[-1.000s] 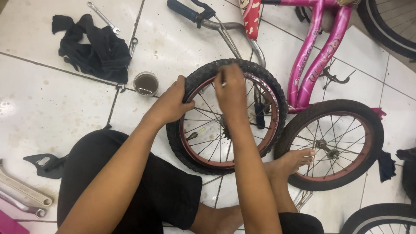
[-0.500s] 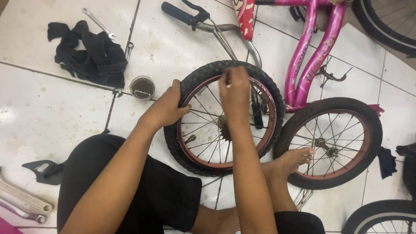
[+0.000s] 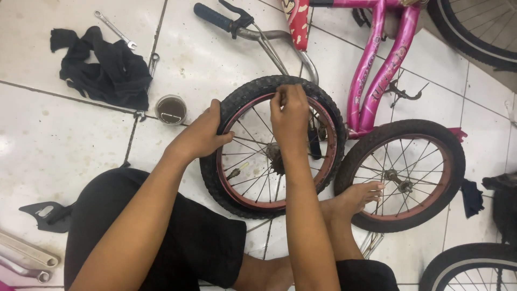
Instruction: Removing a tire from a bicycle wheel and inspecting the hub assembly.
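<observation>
Just left of the left hand (image 3: pixel 202 134) a small round tin (image 3: pixel 171 110) with a dark lid sits on the tiled floor (image 3: pixel 48 145). That hand curls around the knobby black tyre (image 3: pixel 215 186) of a loose red-rimmed wheel (image 3: pixel 245 202) lying flat, while the right hand (image 3: pixel 290 114) pinches the tyre's far edge.

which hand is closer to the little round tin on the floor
Left. The left hand grips the loose wheel at its left edge, just right of the round tin. The right hand pinches the tyre's top, farther right.

right hand (image 3: pixel 289 116): slid along tyre (image 3: pixel 237 102) top toward left | pinching bead
</observation>
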